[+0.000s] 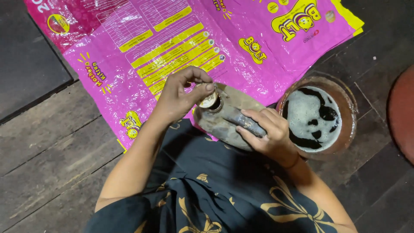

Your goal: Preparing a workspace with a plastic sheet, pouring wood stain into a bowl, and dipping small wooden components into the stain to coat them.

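Note:
My right hand [267, 131] grips the handle of a grimy, brownish jug-like container [230, 113] that rests against my lap, tilted on its side. At the container's mouth, my left hand [179, 97] pinches a small round pale cap [208, 100] between thumb and fingers. The opening under the cap looks dark. My lap is covered by dark cloth with a gold bow pattern [215, 190].
A round bowl [347, 100] of dark liquid with white foam stands right of the container. A large pink and yellow plastic sack [181, 39] lies flat on the dark wooden plank floor [47, 146]. A reddish round object [403, 112] shows at the right edge.

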